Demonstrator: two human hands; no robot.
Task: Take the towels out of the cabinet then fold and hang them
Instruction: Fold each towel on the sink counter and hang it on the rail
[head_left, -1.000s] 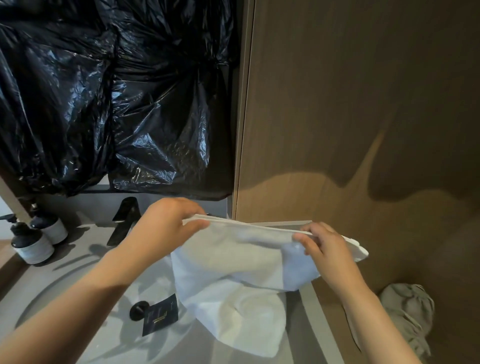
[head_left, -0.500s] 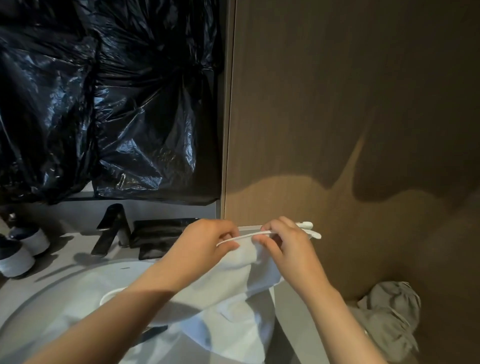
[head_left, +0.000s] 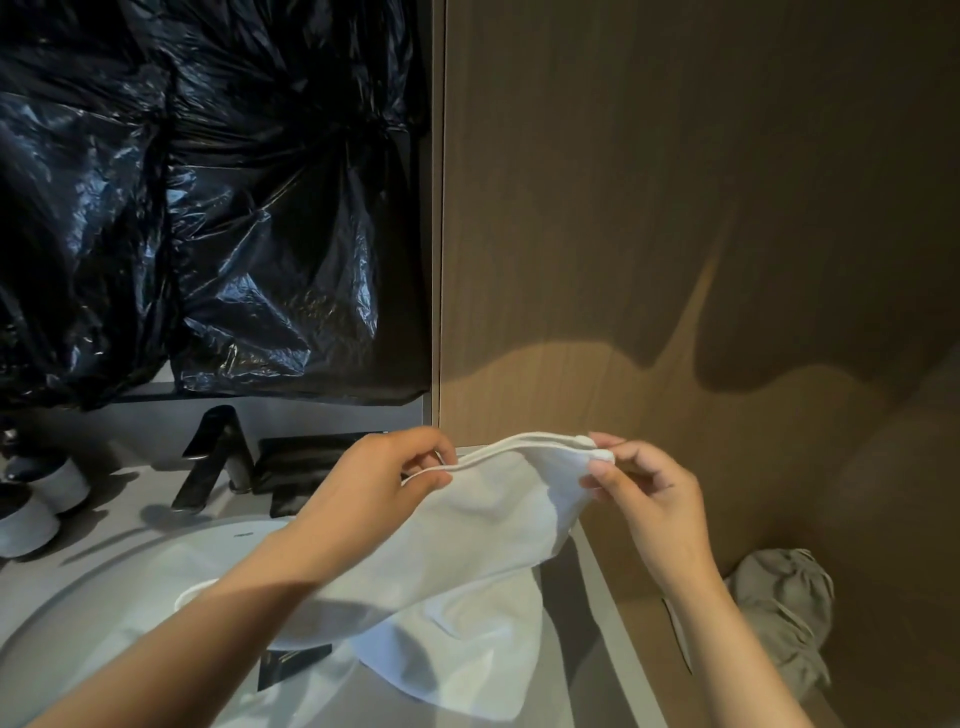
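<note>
Since half a second ago, both hands have been drawn apart again, so the doubled top hem of the white towel (head_left: 483, 525) is stretched wider. Its long axis runs left to right, with the body hanging down over the sink (head_left: 104, 613). The hem is pinched by the left hand (head_left: 379, 483) at one end and by the right hand (head_left: 644, 493) at the corner. Behind are seen a black faucet (head_left: 218, 457), black plastic sheeting (head_left: 208, 208) and a wooden wall panel (head_left: 675, 208); a grey cloth bundle (head_left: 779, 597) lies lower right.

Hands (head_left: 384, 478) spread apart, stretching towel (head_left: 493, 519) edge wider.
</note>
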